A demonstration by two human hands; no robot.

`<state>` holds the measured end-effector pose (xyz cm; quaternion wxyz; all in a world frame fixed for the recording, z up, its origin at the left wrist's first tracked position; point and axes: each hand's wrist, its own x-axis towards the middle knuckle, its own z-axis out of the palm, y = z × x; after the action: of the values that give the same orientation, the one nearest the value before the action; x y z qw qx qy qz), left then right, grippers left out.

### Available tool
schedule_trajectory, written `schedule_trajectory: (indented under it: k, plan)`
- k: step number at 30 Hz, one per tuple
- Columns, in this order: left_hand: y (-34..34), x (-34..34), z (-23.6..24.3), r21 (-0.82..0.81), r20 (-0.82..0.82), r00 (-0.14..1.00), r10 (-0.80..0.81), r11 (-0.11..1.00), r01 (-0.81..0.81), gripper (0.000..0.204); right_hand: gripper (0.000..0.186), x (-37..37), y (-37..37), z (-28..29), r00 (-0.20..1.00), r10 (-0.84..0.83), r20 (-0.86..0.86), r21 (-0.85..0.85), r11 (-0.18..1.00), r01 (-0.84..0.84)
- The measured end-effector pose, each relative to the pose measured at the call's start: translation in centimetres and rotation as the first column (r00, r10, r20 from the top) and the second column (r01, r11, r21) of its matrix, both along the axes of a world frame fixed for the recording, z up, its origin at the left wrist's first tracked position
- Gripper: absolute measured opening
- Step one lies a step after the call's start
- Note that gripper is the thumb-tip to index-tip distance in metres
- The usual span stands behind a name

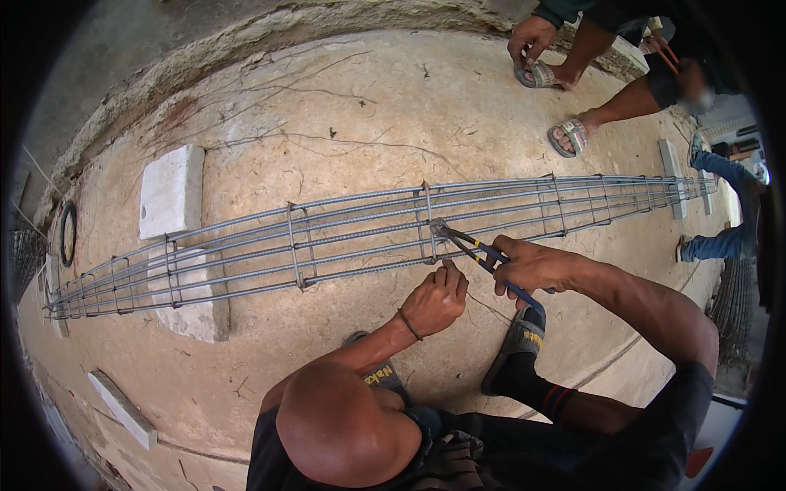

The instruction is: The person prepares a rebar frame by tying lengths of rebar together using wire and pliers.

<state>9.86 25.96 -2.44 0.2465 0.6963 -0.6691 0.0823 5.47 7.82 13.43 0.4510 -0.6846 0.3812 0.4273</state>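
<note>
Right hand point(532, 266) closed around blue-handled pincers point(479, 250), jaws biting a stirrup joint mid-way along the rebar cage point(327, 233). Left hand point(435, 299) fisted, touching the cage's near bar just below the pincers; contents unclear.

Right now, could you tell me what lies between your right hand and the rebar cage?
Blue-handled pliers, seen in the head view: right hand grips them, tips on the rebar cage.

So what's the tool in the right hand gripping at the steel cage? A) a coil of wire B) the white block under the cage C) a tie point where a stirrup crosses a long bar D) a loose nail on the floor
C: the right hand holds blue-handled pincers whose tip sits where a stirrup meets a bar of the rebar cage, while the left hand is beside it.
</note>
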Motion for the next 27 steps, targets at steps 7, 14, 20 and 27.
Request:
schedule_trajectory:
  k: [7,14,20,27]
  plan:
    - [0.0,0.0,-0.2,0.021,0.01,1.0,0.001,1.0,-0.001,0.031,0.062,-0.8,-0.4,-1.5,0.978,-0.08,-0.192,-0.026,0.997,0.076]
    - [-0.1,0.3,0.3,-0.007,-0.079,0.996,0.031,0.999,-0.032,0.024,0.071,-0.8,-1.2,-3.1,0.959,0.234,-0.157,-0.24,0.933,-0.267]
    - [0.0,1.3,1.8,-0.114,-0.499,0.866,0.043,0.987,-0.114,0.018,0.078,-1.1,-3.5,-3.2,0.953,0.274,-0.127,-0.078,0.955,-0.285]
    - [0.1,5.7,1.5,0.099,-0.994,-0.093,0.062,0.872,-0.479,0.033,0.08,-3.4,-5.3,-2.1,0.994,0.074,-0.077,0.306,0.951,-0.047]
